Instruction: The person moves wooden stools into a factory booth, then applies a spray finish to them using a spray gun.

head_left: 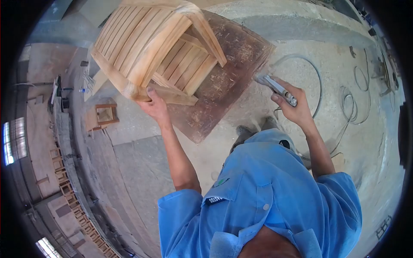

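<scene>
A slatted wooden armchair (148,64) of bare, unpainted wood lies tipped on a worn brown board (232,71). My left hand (155,105) is closed round the chair's near lower corner, its thumb on top and the other fingers mostly hidden beneath the wood. To the right of the board, my right hand (294,103) grips a silver, air-powered hand tool (278,89) by its long metal body. The tool's head is blurred and points left toward the board's edge, apart from the chair. A grey hose (320,81) curves round near my right hand.
Coiled hose (350,105) lies on the dusty concrete floor (335,56) at right. A small wooden frame-like piece (106,114) stands left of the chair. Farther left, a long row of wooden chairs or frames (81,217) runs beside a low ledge. My feet are just below the board.
</scene>
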A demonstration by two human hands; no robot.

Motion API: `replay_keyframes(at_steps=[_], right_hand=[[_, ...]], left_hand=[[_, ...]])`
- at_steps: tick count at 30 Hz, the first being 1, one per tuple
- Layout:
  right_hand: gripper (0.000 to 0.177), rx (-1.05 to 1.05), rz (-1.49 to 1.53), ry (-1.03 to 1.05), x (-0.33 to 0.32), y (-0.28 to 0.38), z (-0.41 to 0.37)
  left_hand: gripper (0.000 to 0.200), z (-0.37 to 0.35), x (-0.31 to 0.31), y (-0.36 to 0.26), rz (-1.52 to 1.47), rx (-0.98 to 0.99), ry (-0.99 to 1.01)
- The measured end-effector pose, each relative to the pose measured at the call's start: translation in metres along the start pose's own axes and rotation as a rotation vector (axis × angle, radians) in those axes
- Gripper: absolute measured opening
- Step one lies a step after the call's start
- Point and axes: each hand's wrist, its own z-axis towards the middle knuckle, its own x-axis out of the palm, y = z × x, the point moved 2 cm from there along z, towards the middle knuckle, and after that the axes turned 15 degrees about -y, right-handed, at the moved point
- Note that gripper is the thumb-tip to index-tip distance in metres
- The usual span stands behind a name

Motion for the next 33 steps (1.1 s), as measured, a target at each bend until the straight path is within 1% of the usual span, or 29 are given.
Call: replay_keyframes(at_steps=[3, 5, 7, 8, 10, 12, 13, 14, 17, 18, 20, 21, 23, 24, 27, 30, 33], right_hand=[[0.044, 0.022, 0.019, -0.029, -0.002, -0.017, -0.013], [0.043, 0.051, 0.061, -0.062, 0.003, -0.018, -0.01], [0.042, 0.015, 0.129, -0.111, 0.01, -0.015, 0.0], [0.041, -0.005, 0.163, -0.138, 0.014, -0.012, 0.005], [0.041, 0.032, 0.269, -0.079, 0.024, 0.0, 0.015], [0.043, 0.042, 0.389, 0.007, 0.043, 0.008, 0.019], [0.044, 0.002, 0.465, 0.084, 0.055, 0.013, 0.019], [0.046, -0.04, 0.537, 0.16, 0.069, 0.014, 0.017], [0.047, -0.074, 0.54, 0.316, 0.092, 0.019, 0.028], [0.047, -0.092, 0.532, 0.28, 0.096, 0.013, 0.037], [0.047, -0.133, 0.504, 0.211, 0.1, -0.001, 0.061], [0.047, -0.08, 0.48, 0.186, 0.094, -0.006, 0.079], [0.045, 0.032, 0.432, 0.139, 0.089, -0.024, 0.113], [0.043, 0.022, 0.416, 0.082, 0.091, -0.034, 0.135], [0.042, 0.042, 0.327, 0.053, 0.097, -0.052, 0.207], [0.042, 0.051, 0.337, 0.06, 0.121, -0.05, 0.272], [0.043, -0.054, 0.329, 0.056, 0.151, -0.033, 0.326]], left_hand=[[0.053, 0.039, 0.006, 0.003, 0.059, 0.003, 0.001], [0.049, 0.114, 0.017, -0.001, 0.046, -0.245, 0.048], [0.057, 0.164, 0.029, -0.008, 0.064, -0.334, 0.047], [0.062, 0.183, 0.034, -0.017, 0.137, -0.38, 0.055], [0.071, 0.219, 0.041, -0.033, 0.28, -0.472, 0.057], [0.078, 0.266, 0.042, -0.012, 0.233, -0.535, 0.145], [0.081, 0.284, 0.044, 0.001, 0.213, -0.57, 0.192], [0.082, 0.291, 0.046, 0.009, 0.21, -0.559, 0.168], [0.081, 0.314, 0.049, 0.02, 0.205, -0.587, 0.153], [0.082, 0.319, 0.05, 0.025, 0.157, -0.568, 0.149], [0.079, 0.328, 0.054, 0.026, 0.194, -0.501, 0.025], [0.078, 0.334, 0.059, 0.022, 0.206, -0.471, -0.038], [0.07, 0.328, 0.076, 0.016, 0.386, -0.253, -0.194], [0.066, 0.327, 0.081, 0.014, 0.481, -0.142, -0.273], [0.052, 0.344, 0.075, 0.04, 0.28, 0.008, -0.218], [0.047, 0.347, 0.072, 0.039, 0.211, -0.024, -0.088], [0.047, 0.334, 0.081, 0.023, 0.268, -0.056, -0.074]])
